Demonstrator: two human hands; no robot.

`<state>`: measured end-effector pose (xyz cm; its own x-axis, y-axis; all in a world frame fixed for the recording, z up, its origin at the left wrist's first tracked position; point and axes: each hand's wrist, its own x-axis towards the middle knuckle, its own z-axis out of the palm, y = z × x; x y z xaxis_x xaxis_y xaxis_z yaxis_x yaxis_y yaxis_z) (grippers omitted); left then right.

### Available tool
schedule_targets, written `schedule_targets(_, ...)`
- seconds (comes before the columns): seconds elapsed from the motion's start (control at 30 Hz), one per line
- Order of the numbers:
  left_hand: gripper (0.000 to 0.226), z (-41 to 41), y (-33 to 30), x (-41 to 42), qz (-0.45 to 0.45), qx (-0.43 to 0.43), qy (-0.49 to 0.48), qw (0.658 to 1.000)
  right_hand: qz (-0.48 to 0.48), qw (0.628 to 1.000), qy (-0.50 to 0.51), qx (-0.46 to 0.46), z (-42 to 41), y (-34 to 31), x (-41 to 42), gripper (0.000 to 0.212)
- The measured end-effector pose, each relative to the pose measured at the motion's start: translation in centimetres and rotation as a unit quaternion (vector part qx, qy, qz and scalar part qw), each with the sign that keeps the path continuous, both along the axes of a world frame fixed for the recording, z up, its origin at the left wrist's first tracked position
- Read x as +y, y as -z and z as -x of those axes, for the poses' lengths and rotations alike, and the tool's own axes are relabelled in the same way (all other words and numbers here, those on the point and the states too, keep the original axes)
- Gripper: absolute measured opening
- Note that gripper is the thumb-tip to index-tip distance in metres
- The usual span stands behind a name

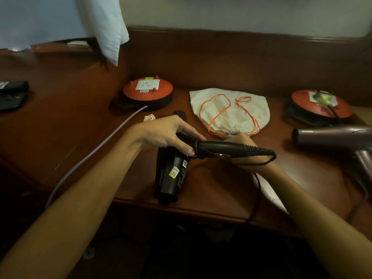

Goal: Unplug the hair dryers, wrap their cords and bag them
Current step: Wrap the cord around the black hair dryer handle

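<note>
A black hair dryer [171,174] lies near the desk's front edge, barrel toward me, handle [227,148] folded out to the right. My left hand [171,133] grips the dryer at the hinge. My right hand [244,143] is mostly hidden behind the handle and holds it; the black cord [259,163] loops from the handle's end down past my wrist. Its black plug [179,114] lies behind my left hand. A purple hair dryer [332,138] lies at the right, its plug [323,97] in the right red cord reel [320,106]. A white drawstring bag [229,109] with orange strings lies flat behind.
A second red cord reel [148,91] with a bare socket stands at the back left, a grey cable [96,150] running from it off the desk [70,121]. A black pouch [12,95] lies far left. A white cloth [104,27] hangs above.
</note>
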<state>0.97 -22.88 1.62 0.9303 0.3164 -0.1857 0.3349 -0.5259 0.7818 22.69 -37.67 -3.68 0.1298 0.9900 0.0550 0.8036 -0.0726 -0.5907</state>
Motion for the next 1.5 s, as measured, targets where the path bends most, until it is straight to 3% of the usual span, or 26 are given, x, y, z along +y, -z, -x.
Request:
schedule_targets(0.07, 0.046, -0.4, -0.1, -0.4, -0.023, 0.014, 0.012, 1.0, 0.011, 0.999, -0.034, -0.004, -0.4, -1.0, 1.1, 0.011)
schedule_targets(0.17, 0.047, -1.2, -0.3, -0.7, -0.061, 0.052, 0.03, 0.996, 0.022, 1.0, -0.015, 0.016, -0.5, -2.3, 1.7, 0.02)
schedule_targets(0.3, 0.069, -2.3, -0.7, -1.7, -0.086, 0.106, 0.052, 0.989, 0.07, 0.995, -0.046, 0.061, -1.0, -5.0, 1.2, 0.017)
schedule_targets(0.37, 0.076, -3.1, -1.1, -2.6, -0.117, 0.111, 0.09, 0.983, 0.106, 0.99, -0.079, 0.038, -0.7, -6.6, 1.0, 0.015)
schedule_targets(0.47, 0.075, -3.5, -1.5, -3.4, -0.148, 0.099, 0.11, 0.978, 0.136, 0.982, -0.129, -0.014, 0.7, -8.2, 0.7, 0.014)
schedule_targets(0.63, 0.061, -2.8, -1.0, -3.0, -0.116, 0.099, 0.079, 0.985, 0.125, 0.984, -0.115, 0.053, 1.5, -8.4, -0.3, 0.015)
schedule_targets(0.77, 0.045, -2.8, -1.1, -2.9, -0.098, 0.107, 0.063, 0.987, 0.098, 0.988, -0.122, 0.019, 2.0, -8.1, -0.8, 0.012)
schedule_targets(0.83, 0.046, -2.7, -1.0, -3.2, -0.099, 0.108, 0.06, 0.987, 0.086, 0.991, -0.105, 0.001, 1.6, -8.5, -1.2, 0.012)
schedule_targets(0.93, 0.053, -2.5, -1.0, -3.4, -0.134, 0.099, 0.05, 0.985, 0.145, 0.987, -0.07, -0.003, -0.2, -8.9, -1.9, 0.024)
schedule_targets(1.03, 0.06, -2.3, -0.8, -3.3, -0.148, 0.095, 0.035, 0.984, 0.182, 0.979, -0.076, 0.048, -2.5, -8.2, -3.4, 0.033)
schedule_targets(1.17, 0.054, -1.7, -0.7, -2.9, -0.11, 0.078, 0.023, 0.991, 0.137, 0.969, -0.08, 0.189, -2.1, -7.9, -5.5, 0.024)
schedule_targets(1.23, 0.049, -1.5, -0.6, -2.5, -0.105, 0.055, 0.014, 0.993, 0.073, 0.987, -0.072, 0.122, -0.5, -8.2, -5.9, 0.023)
schedule_targets(1.3, 0.048, -1.3, -0.5, -2.1, -0.102, 0.033, 0.0, 0.994, 0.021, 0.998, -0.065, -0.015, 1.6, -8.3, -6.4, 0.025)
schedule_targets(1.4, 0.052, -1.1, 0.0, -2.0, -0.094, 0.017, -0.012, 0.995, 0.022, 0.966, -0.031, -0.255, 4.4, -8.1, -7.5, 0.024)
schedule_targets(1.5, 0.053, -1.0, 0.2, -2.1, -0.094, 0.023, -0.015, 0.995, 0.053, 0.957, -0.008, -0.285, 3.3, -8.5, -7.6, 0.026)
